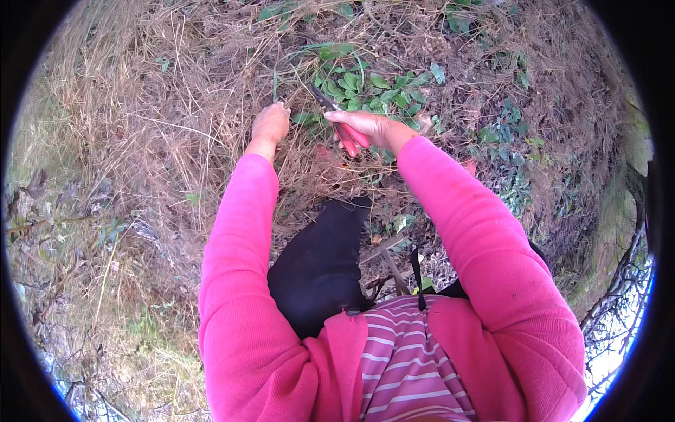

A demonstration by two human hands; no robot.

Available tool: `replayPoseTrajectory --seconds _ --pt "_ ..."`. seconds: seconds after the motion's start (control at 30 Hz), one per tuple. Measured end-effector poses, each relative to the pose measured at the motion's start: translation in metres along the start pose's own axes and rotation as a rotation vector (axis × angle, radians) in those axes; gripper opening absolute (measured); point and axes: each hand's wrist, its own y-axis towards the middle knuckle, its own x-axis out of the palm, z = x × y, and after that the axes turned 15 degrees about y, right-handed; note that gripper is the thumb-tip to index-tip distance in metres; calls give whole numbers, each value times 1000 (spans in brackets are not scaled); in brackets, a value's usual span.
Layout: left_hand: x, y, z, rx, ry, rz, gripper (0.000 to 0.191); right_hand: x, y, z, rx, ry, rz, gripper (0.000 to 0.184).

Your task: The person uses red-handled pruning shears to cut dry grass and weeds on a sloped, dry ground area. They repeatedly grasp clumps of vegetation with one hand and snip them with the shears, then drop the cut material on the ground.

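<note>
My right hand (369, 125) grips a pair of pruning shears (345, 140) with red handles. Their dark blades point up and to the left, over the edge of a patch of low green leafy plants (393, 95). To the left, my left hand (270, 125) is low over dry grass (211, 105) with its fingers curled. A green grass blade (275, 84) stands just beyond its knuckles. Whether those fingers hold any stems is hidden. A short gap separates the shear tips from my left hand.
My leg in black trousers (321, 258) is bent below my hands. Dry sticks (393, 266) lie beside it. More green weeds (501, 126) grow at the right among dry stalks. Withered leafy stems (58, 211) stand at the far left, and bare branches (617, 311) show at the lower right rim.
</note>
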Motion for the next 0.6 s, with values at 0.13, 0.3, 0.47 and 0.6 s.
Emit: replayPoseTrajectory --seconds 0.13,0.3,0.47,0.6 --pt "-3 3 4 -12 -131 64 31 -1 25 -4 72 -114 -81 59" --pt "-2 7 5 11 -250 77 31 2 42 -7 46 -95 -110 61" --pt "-6 3 10 94 -197 156 29 22 43 -19 -37 -41 37 51" --pt "-6 -18 9 163 -259 82 29 28 22 -11 -130 75 51 45"
